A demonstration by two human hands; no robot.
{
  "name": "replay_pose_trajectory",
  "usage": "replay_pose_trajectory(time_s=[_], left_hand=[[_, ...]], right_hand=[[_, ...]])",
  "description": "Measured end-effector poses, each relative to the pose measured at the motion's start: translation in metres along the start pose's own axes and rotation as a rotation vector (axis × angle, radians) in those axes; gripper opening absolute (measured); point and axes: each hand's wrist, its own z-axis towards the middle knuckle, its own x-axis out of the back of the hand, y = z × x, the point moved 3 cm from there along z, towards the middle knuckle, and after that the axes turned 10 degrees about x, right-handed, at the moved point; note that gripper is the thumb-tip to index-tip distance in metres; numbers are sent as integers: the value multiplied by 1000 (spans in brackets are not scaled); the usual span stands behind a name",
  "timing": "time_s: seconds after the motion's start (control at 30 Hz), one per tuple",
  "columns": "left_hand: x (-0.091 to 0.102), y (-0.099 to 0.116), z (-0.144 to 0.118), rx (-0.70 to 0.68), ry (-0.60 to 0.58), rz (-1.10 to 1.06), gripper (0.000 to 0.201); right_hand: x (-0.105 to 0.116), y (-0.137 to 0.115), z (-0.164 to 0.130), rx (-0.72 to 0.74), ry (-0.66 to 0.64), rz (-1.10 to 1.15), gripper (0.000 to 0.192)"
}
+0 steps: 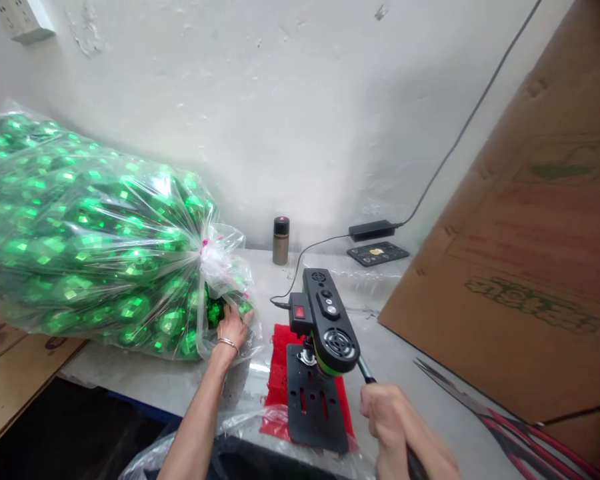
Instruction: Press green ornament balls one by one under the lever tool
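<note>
We see a big clear bag (85, 240) full of shiny green balls lying over the left edge of the white surface (410, 360). Near the front edge stands a small black press machine (325, 327) on a red mat (280, 373). Our left hand (233, 327) reaches into the bag's open mouth, fingers closing on a green ball (215, 312). Our right hand (387, 417) is clamped around the machine's lever (365, 370).
</note>
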Motion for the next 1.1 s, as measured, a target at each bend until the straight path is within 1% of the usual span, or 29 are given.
replay_pose_trajectory(time_s=[0.1,0.17,0.23,0.3,0.37,0.4,0.47,0.53,0.57,0.63,0.7,0.73,0.83,0.9,1.0,1.1], left_hand=[[-7,3,-3,23,-13,-144,58],[-5,5,-3,47,-22,-253,63],[3,3,-6,100,-14,-364,69],[16,-6,-16,161,7,-472,75],[32,-17,-35,186,19,-583,71],[38,-23,-47,186,4,-672,68],[45,-31,-75,201,-77,-918,68],[42,-35,-103,246,-185,-1160,74],[37,-36,-115,274,-233,-1240,79],[23,-36,-135,314,-311,-1292,86],[6,-37,-146,320,-367,-1254,88],[-2,-38,-149,306,-379,-1192,87],[-25,-41,-152,197,-332,-891,89],[-38,-39,-152,112,-324,-702,91],[-53,-32,-155,19,-343,-529,88],[-59,-24,-159,-64,-336,-436,84]], right_hand=[[-1,1,-2,16,0,14,27],[-1,2,-3,32,-7,10,27],[0,3,-4,47,-21,8,27],[0,3,-5,62,-35,11,26],[0,2,-4,70,-32,6,26],[0,1,-2,67,-23,0,26],[-1,-2,2,47,4,-13,27],[-2,-6,9,6,26,-17,29],[-2,-7,13,-17,27,-20,29],[-2,-10,21,-48,19,-25,31],[-1,-12,27,-51,0,-32,31],[-1,-13,28,-44,-10,-35,31],[1,-13,29,-28,-40,-43,31],[2,-13,29,-16,-48,-42,31],[3,-12,27,-10,-59,-38,31],[3,-11,25,-10,-63,-31,29]])
